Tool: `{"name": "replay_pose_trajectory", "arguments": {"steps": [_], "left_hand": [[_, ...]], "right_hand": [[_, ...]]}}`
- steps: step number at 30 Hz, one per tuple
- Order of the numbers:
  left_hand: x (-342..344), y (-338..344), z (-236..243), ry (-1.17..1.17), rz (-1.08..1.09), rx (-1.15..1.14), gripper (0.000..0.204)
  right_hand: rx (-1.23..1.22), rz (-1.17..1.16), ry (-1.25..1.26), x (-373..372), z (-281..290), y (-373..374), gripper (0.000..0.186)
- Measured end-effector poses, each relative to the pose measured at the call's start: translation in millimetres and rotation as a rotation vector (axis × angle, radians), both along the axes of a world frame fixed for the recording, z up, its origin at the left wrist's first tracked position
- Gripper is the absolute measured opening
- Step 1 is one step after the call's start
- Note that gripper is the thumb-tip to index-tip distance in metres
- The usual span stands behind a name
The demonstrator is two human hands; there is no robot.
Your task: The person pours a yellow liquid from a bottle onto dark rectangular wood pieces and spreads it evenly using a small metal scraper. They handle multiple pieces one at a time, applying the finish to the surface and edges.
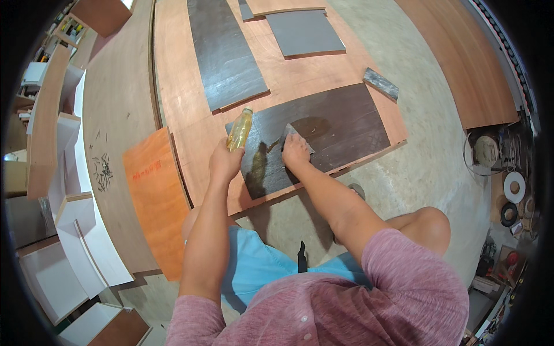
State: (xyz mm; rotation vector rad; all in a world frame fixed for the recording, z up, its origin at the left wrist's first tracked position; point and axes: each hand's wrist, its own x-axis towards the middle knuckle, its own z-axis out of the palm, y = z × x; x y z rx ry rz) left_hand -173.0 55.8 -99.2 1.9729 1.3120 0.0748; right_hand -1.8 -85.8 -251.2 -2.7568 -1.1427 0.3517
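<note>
In front of me a dark brown panel (346, 124) lies on a large plywood sheet (184, 109). My left hand (225, 162) is closed round a clear bottle of yellowish liquid (240, 130), held tilted above the panel's left end. My right hand (296, 151) grips a thin grey scraper (287, 133) and holds it against the middle of the panel. A wet, darker patch (314, 125) spreads on the surface beside the scraper. The right fingers curl over the scraper and partly hide it.
Beyond lie a long dark panel (222, 55), a grey panel (304, 32) and a small dark offcut (381, 84). An orange board (151, 196) and scattered nails or screws (103, 172) are at left. White cabinet parts (86, 242) stand farther left; tape rolls (515, 187) sit at right.
</note>
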Motion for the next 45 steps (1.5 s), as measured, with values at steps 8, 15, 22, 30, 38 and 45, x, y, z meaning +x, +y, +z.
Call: {"name": "replay_pose_trajectory", "arguments": {"steps": [8,15,22,30,38,45], "left_hand": [[3,1,4,-0.093,0.003,-0.026,0.056],[0,19,-3,0.03,-0.109,0.026,0.054],[14,14,38,0.028,-0.135,0.004,0.051],[10,28,31,0.054,-0.08,-0.031,0.045],[11,33,19,0.122,-0.078,-0.067,0.046],[-5,38,12,0.134,-0.064,-0.065,0.048]], "right_hand": [[0.0,0.283,-0.042,-73,8,-18,0.033],[0.043,0.52,-0.024,-57,59,-48,0.03],[-0.111,-0.003,0.004,57,49,-34,0.027],[-0.121,0.12,0.099,-56,39,17,0.032],[0.057,0.487,0.047,-157,8,7,0.033],[0.096,0.913,-0.009,-138,31,-35,0.03]]}}
